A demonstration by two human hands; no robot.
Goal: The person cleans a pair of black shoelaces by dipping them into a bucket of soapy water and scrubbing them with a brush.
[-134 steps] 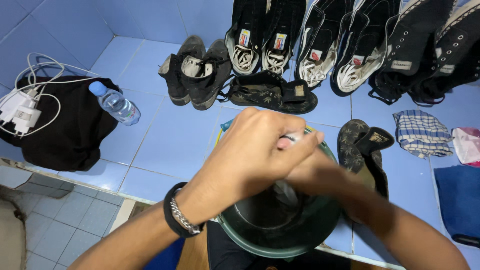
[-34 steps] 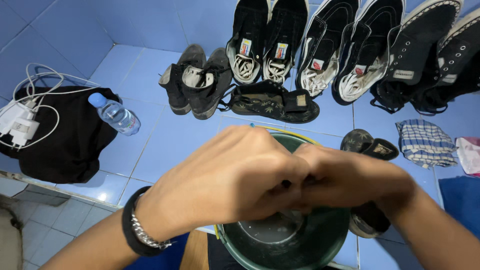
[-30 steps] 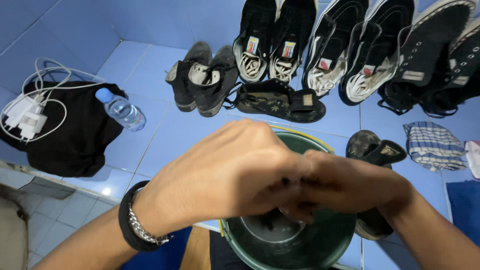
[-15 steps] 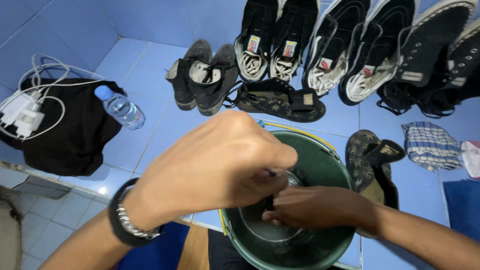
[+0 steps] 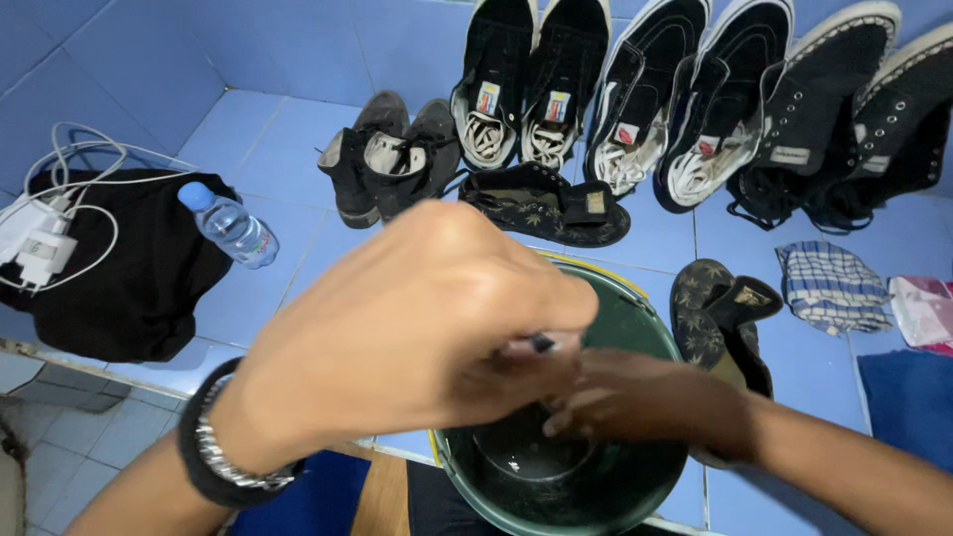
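Note:
My left hand [image 5: 417, 318] fills the middle of the view, fingers closed, pinching a small dark and white item [image 5: 539, 343] at its fingertips; what the item is I cannot tell. A black band and a metal bracelet [image 5: 228, 467] circle that wrist. Just below it, my right hand [image 5: 645, 407] reaches from the right into a dark green bucket [image 5: 635, 318], its fingertips hidden under the left hand. The bucket's bottom [image 5: 536, 457] looks wet and holds no large object.
Black-and-white sneakers [image 5: 695, 119] stand in a row at the back wall, with dark shoes [image 5: 387, 159] and two patterned sandals [image 5: 546, 203] in front. A water bottle [image 5: 230, 226], black cloth [image 5: 129, 278] and white charger cables [image 5: 40, 238] lie left. Checked cloth [image 5: 829, 288] lies right.
Both hands were clasped together above the bucket. They have now parted: my right hand has dropped lower into the bucket while my left stays above it, still closed.

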